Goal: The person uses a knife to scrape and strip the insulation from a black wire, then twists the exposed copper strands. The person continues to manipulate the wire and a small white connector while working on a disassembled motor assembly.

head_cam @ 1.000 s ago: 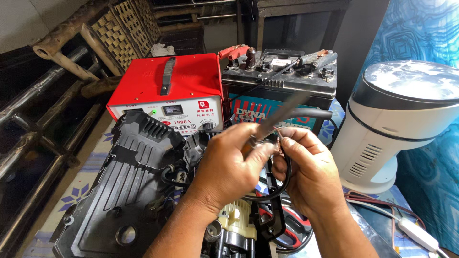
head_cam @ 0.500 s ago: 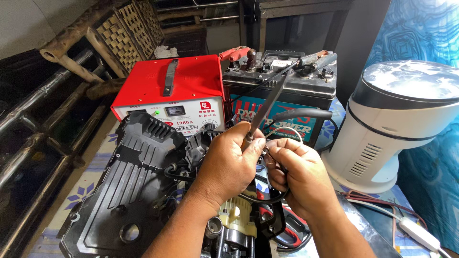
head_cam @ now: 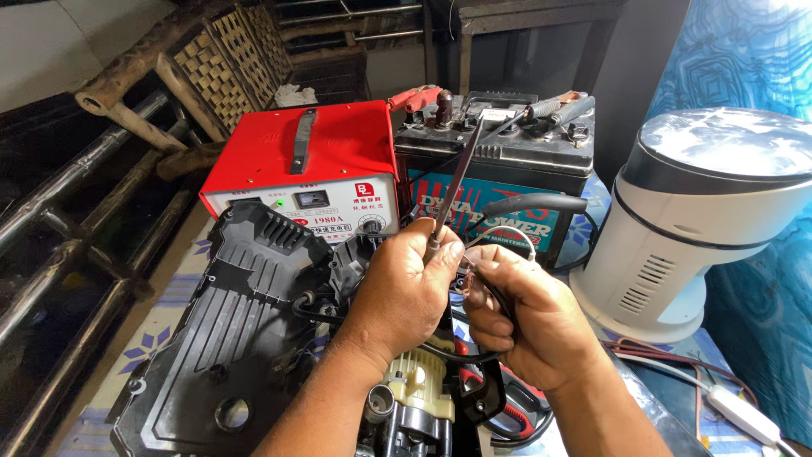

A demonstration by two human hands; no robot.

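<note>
Both hands are working close together above a black plastic housing (head_cam: 228, 338): left hand (head_cam: 406, 283) is gripping a slim metal rod (head_cam: 452, 190), right hand (head_cam: 524, 317) is pinching thin wires (head_cam: 499, 241), before a red charger (head_cam: 309, 165).

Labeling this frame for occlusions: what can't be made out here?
Head view only:
- Tool tip: thin and blurred against the battery.
- Tool handle: buried in the left hand.
- What the right hand pinches: covered by its fingers; only wires emerge.
- Motor part: cut off by the bottom edge, partly behind the forearms.
- Black cover: lower end runs out of frame.
</note>
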